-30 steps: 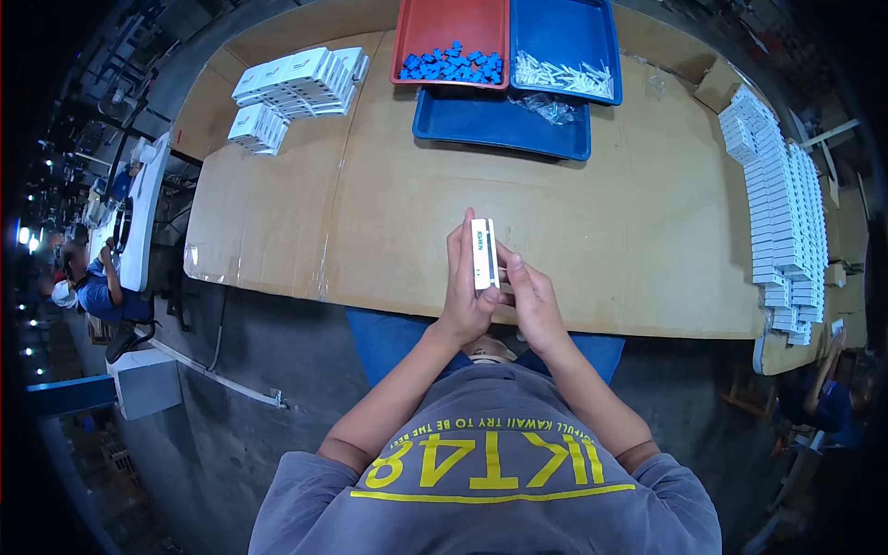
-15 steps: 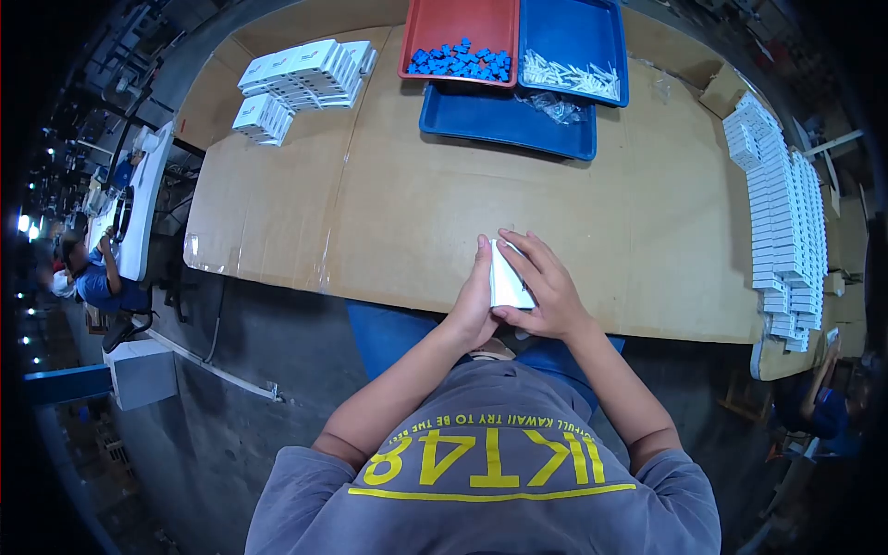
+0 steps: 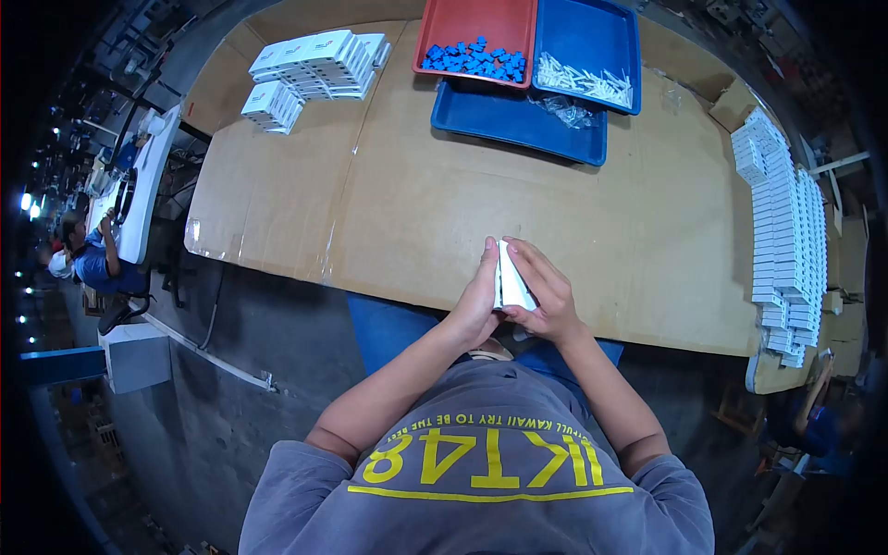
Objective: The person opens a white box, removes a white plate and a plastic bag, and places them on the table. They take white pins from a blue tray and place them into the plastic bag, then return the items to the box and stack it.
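Between my two hands, over the table's front edge, is a white box-like piece [image 3: 515, 285] whose exact kind I cannot make out. It is tilted up on edge, with a pale face and a narrow dark-marked side showing. My left hand [image 3: 475, 298] wraps its left side, thumb pointing away from me along the edge. On the other side my right hand [image 3: 549, 294] is closed round it, fingers laid over the face and thumb near the lower end. Both palms hide much of the piece.
Cardboard covers the table [image 3: 416, 222]. At the back are a red tray [image 3: 476, 28] of blue parts, a blue tray [image 3: 587, 32] of white pins and a lower blue tray [image 3: 509, 137]. White units stand stacked left [image 3: 314, 67] and right [image 3: 782, 231]. A seated person [image 3: 100, 264] is left.
The white piece has turned slightly, so its narrow left side now shows. My right fingers have drawn in closer along it. The whole view has shifted a little.
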